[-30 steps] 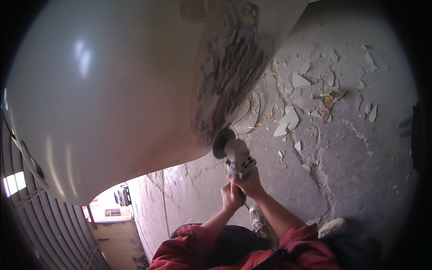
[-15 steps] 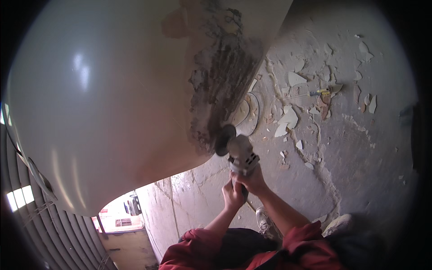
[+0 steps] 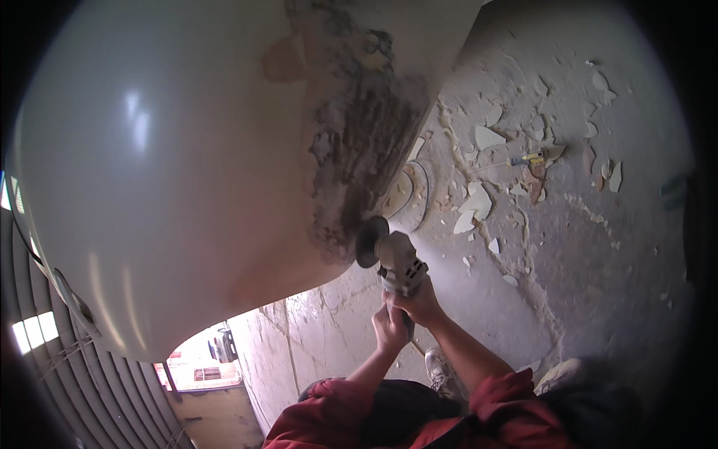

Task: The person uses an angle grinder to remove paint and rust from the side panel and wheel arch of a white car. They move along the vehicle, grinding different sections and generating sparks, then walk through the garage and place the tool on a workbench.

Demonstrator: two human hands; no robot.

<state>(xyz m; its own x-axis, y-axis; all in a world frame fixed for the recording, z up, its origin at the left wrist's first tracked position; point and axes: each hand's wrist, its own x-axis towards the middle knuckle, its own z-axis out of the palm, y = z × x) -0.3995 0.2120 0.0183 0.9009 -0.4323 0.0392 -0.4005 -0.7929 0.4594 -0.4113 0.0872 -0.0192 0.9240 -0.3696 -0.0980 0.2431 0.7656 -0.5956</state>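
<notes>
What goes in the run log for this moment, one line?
left hand and right hand: both grip angle grinder | disc: against sanded dark patch on white curved hull | paint chips on concrete floor

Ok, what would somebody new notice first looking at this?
The huge glossy white curved hull fills the upper left, with a dark, stripped patch at its right edge. Both hands, left hand and right hand, grip an angle grinder against that patch. Pale paint flakes litter the concrete floor to the right.
</notes>
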